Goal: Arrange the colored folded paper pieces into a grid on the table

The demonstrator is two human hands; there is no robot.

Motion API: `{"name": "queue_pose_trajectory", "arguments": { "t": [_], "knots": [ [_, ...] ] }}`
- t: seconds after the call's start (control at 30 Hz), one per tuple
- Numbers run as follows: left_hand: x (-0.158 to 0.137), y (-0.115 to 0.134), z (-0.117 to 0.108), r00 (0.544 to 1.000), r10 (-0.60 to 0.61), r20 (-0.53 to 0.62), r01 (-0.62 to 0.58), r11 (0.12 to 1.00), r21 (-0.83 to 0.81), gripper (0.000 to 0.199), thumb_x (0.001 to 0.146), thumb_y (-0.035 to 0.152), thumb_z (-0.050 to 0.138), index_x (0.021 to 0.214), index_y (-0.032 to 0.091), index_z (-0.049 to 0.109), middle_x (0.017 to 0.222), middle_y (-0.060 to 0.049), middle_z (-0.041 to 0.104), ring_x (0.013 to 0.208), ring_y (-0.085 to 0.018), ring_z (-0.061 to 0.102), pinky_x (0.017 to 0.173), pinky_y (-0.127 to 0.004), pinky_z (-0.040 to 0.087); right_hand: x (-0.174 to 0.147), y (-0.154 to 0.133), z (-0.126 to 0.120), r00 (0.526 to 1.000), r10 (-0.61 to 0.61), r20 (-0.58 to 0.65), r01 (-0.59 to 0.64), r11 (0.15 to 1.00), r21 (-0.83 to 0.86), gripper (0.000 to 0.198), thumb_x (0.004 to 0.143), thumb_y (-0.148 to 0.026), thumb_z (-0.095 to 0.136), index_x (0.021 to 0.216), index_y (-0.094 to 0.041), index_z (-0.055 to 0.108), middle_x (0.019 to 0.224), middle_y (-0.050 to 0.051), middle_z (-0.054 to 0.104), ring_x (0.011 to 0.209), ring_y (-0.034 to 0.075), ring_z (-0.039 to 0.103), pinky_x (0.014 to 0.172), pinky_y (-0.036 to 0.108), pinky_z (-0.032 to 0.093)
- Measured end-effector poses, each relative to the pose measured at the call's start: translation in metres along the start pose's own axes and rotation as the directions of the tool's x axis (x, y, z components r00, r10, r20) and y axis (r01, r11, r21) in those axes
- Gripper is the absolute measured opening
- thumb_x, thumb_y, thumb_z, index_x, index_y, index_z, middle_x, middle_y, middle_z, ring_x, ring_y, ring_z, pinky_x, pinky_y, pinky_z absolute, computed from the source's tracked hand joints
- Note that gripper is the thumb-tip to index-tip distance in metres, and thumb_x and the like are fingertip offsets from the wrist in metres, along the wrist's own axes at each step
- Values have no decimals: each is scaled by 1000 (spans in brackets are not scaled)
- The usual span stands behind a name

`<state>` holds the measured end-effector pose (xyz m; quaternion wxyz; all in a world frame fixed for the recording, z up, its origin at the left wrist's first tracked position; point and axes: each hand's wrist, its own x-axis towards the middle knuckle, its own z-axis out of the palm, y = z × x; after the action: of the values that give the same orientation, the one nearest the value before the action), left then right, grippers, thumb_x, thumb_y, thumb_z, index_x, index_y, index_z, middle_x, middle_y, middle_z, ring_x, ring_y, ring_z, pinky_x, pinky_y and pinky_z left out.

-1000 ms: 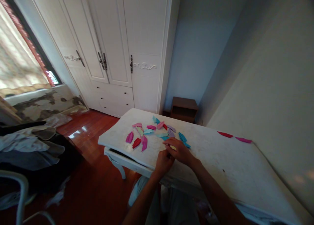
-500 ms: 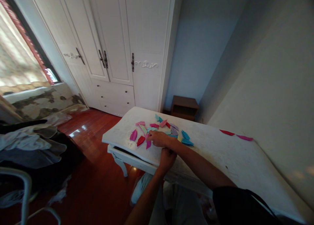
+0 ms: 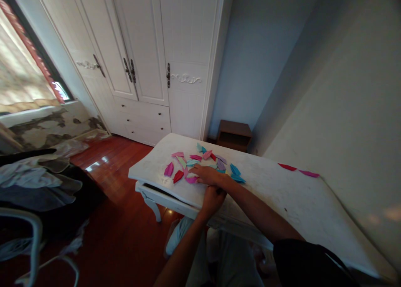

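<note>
My right hand (image 3: 208, 175) reaches across the white table (image 3: 266, 191) from the right, palm down. Its fingers stretch towards a magenta folded paper piece (image 3: 191, 180) and appear apart, with nothing visible in them. Just below its wrist, my left hand (image 3: 213, 200) is closed near the table's front edge; a small dark patch shows at its fingers, and what it holds, if anything, I cannot make out. Around the right hand lie more folded paper pieces, among them a red one (image 3: 178, 177), a purple-pink one (image 3: 169, 169) and blue ones (image 3: 237, 174). The right forearm hides some table surface.
Red and magenta paper pieces (image 3: 287, 167) lie by the wall on the right. A drawer (image 3: 169, 198) under the table sits slightly out. Beyond stand a white wardrobe (image 3: 191, 103) and a brown cabinet (image 3: 234, 128). Dark and grey cloth (image 3: 37, 191) is heaped at left.
The magenta piece at my right fingertips has turned from pointing towards me to lying more sideways. My right fingers have lifted back slightly from it. The left hand stays near the right wrist.
</note>
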<state>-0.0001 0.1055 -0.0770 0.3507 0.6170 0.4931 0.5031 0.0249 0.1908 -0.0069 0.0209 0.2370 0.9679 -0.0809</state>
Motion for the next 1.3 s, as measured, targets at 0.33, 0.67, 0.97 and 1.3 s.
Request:
{"name": "queue_pose_trajectory", "arguments": {
  "t": [0.33,0.67,0.97,1.3],
  "knots": [
    [-2,-2,2,1000,18,22,-19,997,73,20,75,19,51,63,9,64,59,-6,62,54,-13,52,51,-22,31,-2,13,13,997,67,25,-68,996,58,21,81,-18,64,102,-15,62,105,8,62,92,20,58,73,27,42],
    [-3,5,-2,1000,-20,4,19,992,121,27,80,26,49,63,10,62,56,-4,58,53,-12,50,52,-23,31,-50,17,-3,940,152,-304,-35,933,357,17,79,-20,69,95,-16,64,93,3,66,82,15,59,74,24,41],
    [1,10,-8,995,-98,20,98,995,-34,35,82,42,54,90,11,69,65,-3,64,60,-14,59,58,-23,45,-171,60,-15,789,473,-392,-129,751,647,34,81,-43,67,103,-17,68,91,2,67,61,9,47,59,22,38],
    [5,20,-10,993,-118,-16,119,990,75,42,77,52,56,86,14,70,65,-4,65,64,-17,62,61,-26,50,-307,160,18,409,815,-409,-445,570,691,45,80,-44,60,112,-14,64,85,5,67,57,11,51,57,25,43]
  ]
}}
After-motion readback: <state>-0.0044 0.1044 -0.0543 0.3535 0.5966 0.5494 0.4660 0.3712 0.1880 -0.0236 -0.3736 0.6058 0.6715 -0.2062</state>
